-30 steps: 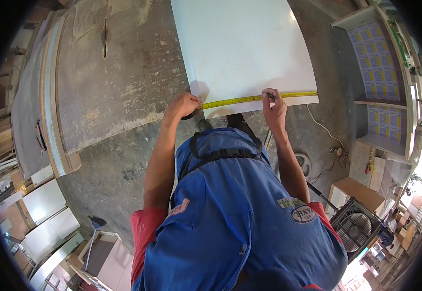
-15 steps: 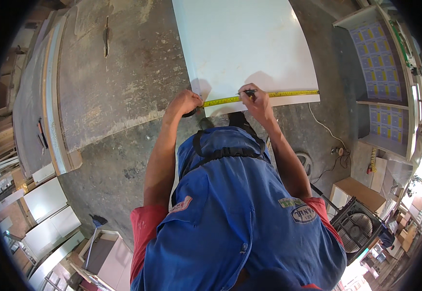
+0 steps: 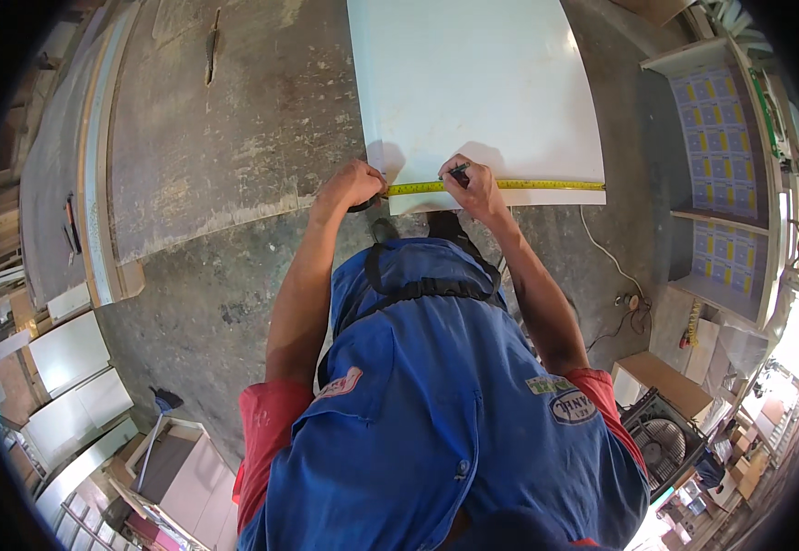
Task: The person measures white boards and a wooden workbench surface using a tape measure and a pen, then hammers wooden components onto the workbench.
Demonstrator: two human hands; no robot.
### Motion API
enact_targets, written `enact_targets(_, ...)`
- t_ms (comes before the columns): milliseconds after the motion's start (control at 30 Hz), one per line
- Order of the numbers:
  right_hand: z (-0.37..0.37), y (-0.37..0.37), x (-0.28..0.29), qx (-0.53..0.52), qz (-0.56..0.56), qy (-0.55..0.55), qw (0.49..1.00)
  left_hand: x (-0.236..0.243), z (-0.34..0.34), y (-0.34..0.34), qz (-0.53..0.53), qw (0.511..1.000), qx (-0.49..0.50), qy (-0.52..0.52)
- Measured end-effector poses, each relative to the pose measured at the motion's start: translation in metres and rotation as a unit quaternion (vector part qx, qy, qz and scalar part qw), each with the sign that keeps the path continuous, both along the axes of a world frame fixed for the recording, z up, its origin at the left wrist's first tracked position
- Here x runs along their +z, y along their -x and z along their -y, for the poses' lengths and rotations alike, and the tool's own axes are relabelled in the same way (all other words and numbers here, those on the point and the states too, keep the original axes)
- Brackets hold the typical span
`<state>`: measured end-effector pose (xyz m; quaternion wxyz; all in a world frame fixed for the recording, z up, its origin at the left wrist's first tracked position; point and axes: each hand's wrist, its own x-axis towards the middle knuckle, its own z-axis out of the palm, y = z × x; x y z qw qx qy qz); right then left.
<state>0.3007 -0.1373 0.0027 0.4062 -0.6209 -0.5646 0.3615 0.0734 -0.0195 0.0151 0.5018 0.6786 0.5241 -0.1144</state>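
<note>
A white board [image 3: 482, 92] lies in front of me, and a yellow tape measure [image 3: 546, 185] stretches across it close to its near edge. At the board's left edge my left hand [image 3: 352, 187] is closed on the tape measure's dark case, most of which the fingers hide. My right hand [image 3: 478, 193] rests over the middle of the blade. A dark pen or marker [image 3: 458, 171] is pinched in its fingers, the point toward the board just beyond the tape. Which kind of marking tool it is, I cannot tell exactly.
To the left lies a large worn brown panel [image 3: 234, 138] with a slot in it. A shelf unit [image 3: 725, 174] with patterned backing stands at the right, near a white cable [image 3: 606, 239]. A fan [image 3: 661, 445] and a broom [image 3: 166, 399] are lower down.
My right hand with the pen has slid a little to the left along the tape. My left hand keeps its place at the board's left edge. The whole view has shifted slightly.
</note>
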Motion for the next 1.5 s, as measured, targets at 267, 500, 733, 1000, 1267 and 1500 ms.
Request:
enact_targets(267,0.0,0.0,-0.002,0.003,0.004,-0.015,1.0,-0.006,0.001,0.0,-0.002,1.0,-0.012,-0.015)
enact_targets(500,0.001,0.001,-0.003,-0.004,0.012,-0.013,1.0,-0.008,0.0,-0.002,0.006,1.0,0.006,-0.006)
enact_targets(733,0.002,0.002,-0.004,-0.006,0.014,-0.009,1.0,-0.006,0.001,-0.002,-0.001,1.0,-0.003,-0.023)
enact_targets(1000,-0.001,0.002,-0.005,-0.006,0.026,-0.03,0.999,-0.007,-0.001,0.0,-0.001,1.0,-0.006,-0.005)
enact_targets(1267,0.0,0.002,0.001,-0.005,0.021,-0.03,0.999,0.0,-0.001,-0.002,0.007,1.0,-0.019,0.006)
enact_targets(1500,0.0,0.002,-0.001,-0.002,0.022,-0.024,0.999,-0.017,-0.003,0.0,-0.001,1.0,-0.012,-0.004)
